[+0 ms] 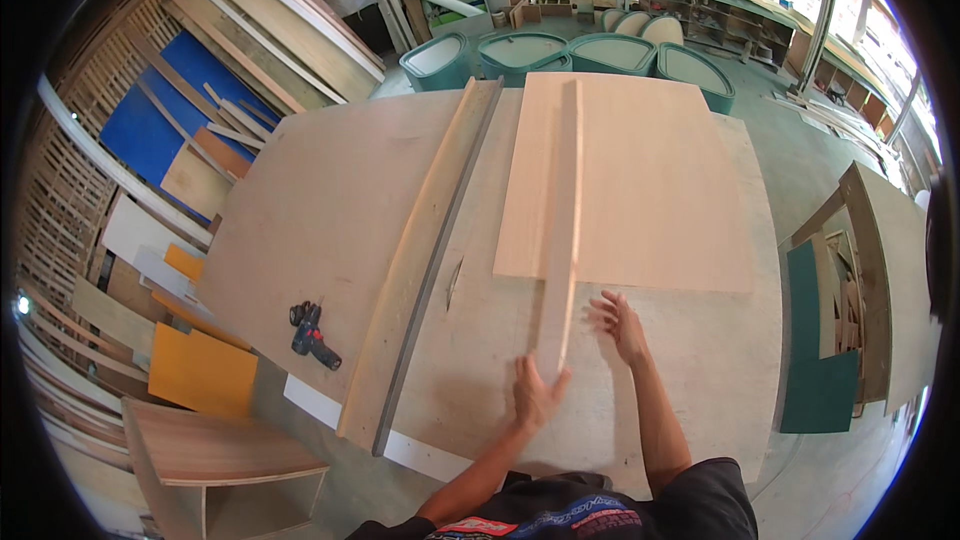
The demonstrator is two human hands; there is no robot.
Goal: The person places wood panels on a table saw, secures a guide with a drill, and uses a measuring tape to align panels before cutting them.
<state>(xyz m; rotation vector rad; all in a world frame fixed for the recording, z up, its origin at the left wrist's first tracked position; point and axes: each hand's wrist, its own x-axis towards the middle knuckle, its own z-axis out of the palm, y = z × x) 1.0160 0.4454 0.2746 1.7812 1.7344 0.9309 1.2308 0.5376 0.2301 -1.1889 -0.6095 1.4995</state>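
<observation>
My left hand (537,395) grips the near end of a long, narrow wooden strip (558,300). The strip points away from me, its far part over a rectangular light plywood panel (650,180). To the right of the strip, my right hand (622,328) is open, fingers apart and holding nothing, just short of the panel's near edge. Both hands are over a large wooden worktable (310,190). Left of the strip, a long wooden board (408,260) with a dark grey straight edge (440,250) crosses the tabletop.
A black and red cordless drill (315,338) lies on the table's left side. Teal oval tubs (520,52) stand beyond the far edge. Wooden boards (270,20) lean at the left, above a yellow panel (203,370). A wooden cabinet (880,270) stands at the right.
</observation>
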